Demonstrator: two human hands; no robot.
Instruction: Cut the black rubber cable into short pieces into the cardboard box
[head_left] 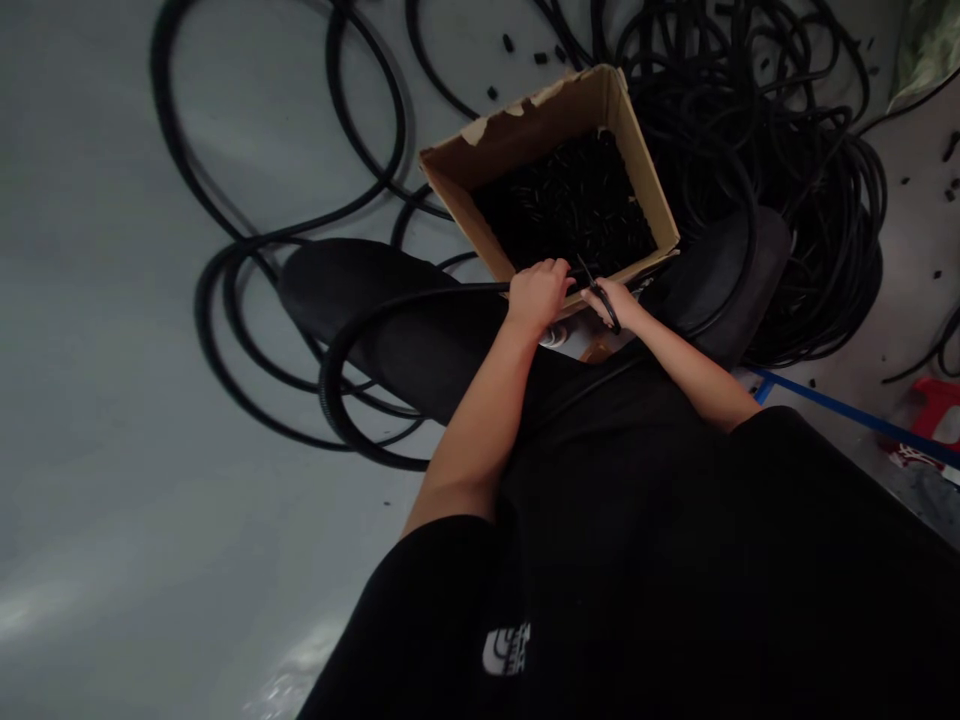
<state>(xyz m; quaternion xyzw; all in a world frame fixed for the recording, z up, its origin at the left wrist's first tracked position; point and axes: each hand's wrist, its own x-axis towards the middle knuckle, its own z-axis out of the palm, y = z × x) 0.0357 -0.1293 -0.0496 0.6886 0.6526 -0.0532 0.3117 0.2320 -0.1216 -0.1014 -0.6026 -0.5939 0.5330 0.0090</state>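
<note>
Corrugated black tube is in hand, its end held over the near rim of a cardboard box. Step in hand looks like snipping it into short lengths: the box is heaped with short black pieces of what appears to be the same tube.

Left hand is clenched around the tube just short of the end. Right hand grips black-handled scissors, with the blades angled up and in at the tube, right beside the left hand. Can't tell if the blades are open or closed on it; too small and dark at that spot.

Next move calls for a clean bite at the tube, with the blades square across it and the offcut dropping inside the box.

Tube runs left from the hand, across the person's black-clad lap, then loops down to a grey floor. More of it lies in loose rings there and in a dense coil pile behind the box. A few stray pieces sit on the floor beyond the box. Black padded shapes flank the lap, probably chair arms. Blue strip and red object at far right.
</note>
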